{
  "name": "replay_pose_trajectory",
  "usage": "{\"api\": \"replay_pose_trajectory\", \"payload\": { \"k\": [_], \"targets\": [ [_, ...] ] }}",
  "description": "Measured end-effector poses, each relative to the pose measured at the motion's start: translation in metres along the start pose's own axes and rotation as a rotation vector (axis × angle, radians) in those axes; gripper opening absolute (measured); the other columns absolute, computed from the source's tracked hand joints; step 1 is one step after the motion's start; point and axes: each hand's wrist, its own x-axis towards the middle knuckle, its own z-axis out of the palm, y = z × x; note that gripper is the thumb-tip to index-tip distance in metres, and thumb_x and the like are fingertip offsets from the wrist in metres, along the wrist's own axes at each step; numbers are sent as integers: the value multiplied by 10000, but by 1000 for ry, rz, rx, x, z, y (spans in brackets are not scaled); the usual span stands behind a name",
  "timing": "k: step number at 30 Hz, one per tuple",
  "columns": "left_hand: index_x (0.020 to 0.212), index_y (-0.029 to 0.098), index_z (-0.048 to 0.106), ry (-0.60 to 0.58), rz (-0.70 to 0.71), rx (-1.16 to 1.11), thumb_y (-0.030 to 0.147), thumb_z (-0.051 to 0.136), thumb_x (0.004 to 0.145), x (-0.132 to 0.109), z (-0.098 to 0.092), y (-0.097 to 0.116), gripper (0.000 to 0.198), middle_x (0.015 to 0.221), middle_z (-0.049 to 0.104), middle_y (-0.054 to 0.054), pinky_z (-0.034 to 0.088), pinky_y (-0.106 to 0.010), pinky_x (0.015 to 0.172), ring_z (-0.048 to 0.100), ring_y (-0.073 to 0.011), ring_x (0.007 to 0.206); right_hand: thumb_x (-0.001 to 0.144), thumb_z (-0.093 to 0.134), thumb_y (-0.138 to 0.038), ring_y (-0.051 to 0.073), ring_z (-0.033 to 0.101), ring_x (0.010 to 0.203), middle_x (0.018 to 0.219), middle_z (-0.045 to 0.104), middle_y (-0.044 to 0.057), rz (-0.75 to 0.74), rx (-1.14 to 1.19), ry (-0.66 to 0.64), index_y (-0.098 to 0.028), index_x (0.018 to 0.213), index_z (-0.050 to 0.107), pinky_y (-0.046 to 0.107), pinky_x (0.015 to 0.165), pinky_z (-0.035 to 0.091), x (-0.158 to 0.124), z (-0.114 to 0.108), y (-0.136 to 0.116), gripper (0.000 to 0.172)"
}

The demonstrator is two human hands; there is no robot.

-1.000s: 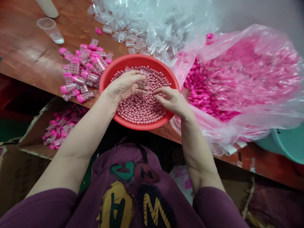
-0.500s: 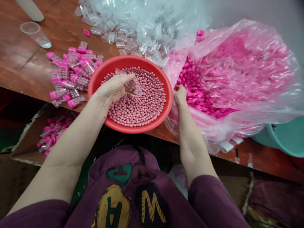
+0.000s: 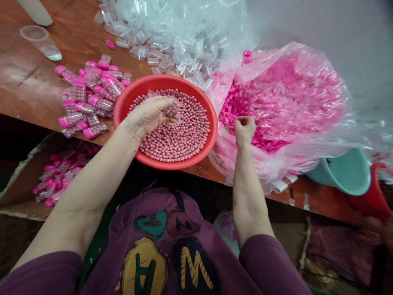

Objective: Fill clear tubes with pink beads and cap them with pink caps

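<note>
My left hand (image 3: pixel 147 116) is closed on a clear plastic tube (image 3: pixel 174 110) with pink beads in it, held low over the red bowl (image 3: pixel 212 131). Small round pink beads (image 3: pixel 175 143) cover the bowl's bottom. My right hand (image 3: pixel 245 129) is at the front of the open plastic bag of bright pink caps (image 3: pixel 235 102), its fingers curled together. What those fingers hold, if anything, is hidden. To the left of the bowl lies a pile of filled tubes with pink caps (image 3: pixel 89 94).
Empty clear tubes (image 3: pixel 156 45) are heaped behind the bowl. A clear cup (image 3: pixel 41 43) lies at the far left. Below the table edge, a cardboard box (image 3: pixel 21 192) holds more capped tubes. A teal bucket (image 3: pixel 346 174) and a red container (image 3: pixel 373 196) stand at right.
My right hand has moved from beside the bowl's rim rightward to the caps, and its fingers have curled. The left hand still holds the tube over the bowl. The view has shifted slightly.
</note>
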Motion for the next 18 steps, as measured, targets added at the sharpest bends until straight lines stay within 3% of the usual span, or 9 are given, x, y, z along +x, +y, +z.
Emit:
{"api": "replay_pose_trajectory", "payload": {
  "k": [2,4,8,14,18],
  "targets": [
    [902,152,739,-34,12,3,182,747,947,-3,4,3,54,801,713,-31,639,-275,816,701,-122,736,926,482,-248,270,765,1058,1164,751,142,25,60,129,-163,1294,701,476,1016,660,-4,-4,-14,437],
    [920,148,737,-60,10,17,149,770,909,-8,10,8,35,829,722,-33,633,-277,817,698,-117,744,963,455,-245,266,776,1100,1203,754,131,-44,103,139,-184,1390,697,489,1049,656,-5,-8,-27,494],
    [971,152,739,-48,23,30,138,783,905,-20,20,15,81,885,742,-38,636,-310,849,719,-125,776,992,476,-201,297,754,1232,1310,765,168,-118,-29,13,-174,1362,762,511,1150,608,6,-9,-44,469],
    [917,150,714,44,-30,-52,125,722,934,-32,27,-7,31,822,732,-21,626,-284,800,717,-117,735,1001,566,-129,364,718,1322,1479,703,289,120,-344,-241,-60,1382,774,518,1239,534,11,17,-46,440],
    [859,143,721,108,-76,-118,109,670,942,-29,20,-19,104,762,726,-23,626,-267,760,705,-115,703,1022,532,-87,391,683,1413,1561,635,347,177,-419,-298,-2,1455,725,524,1275,499,-5,25,-41,482]
  ]
}}
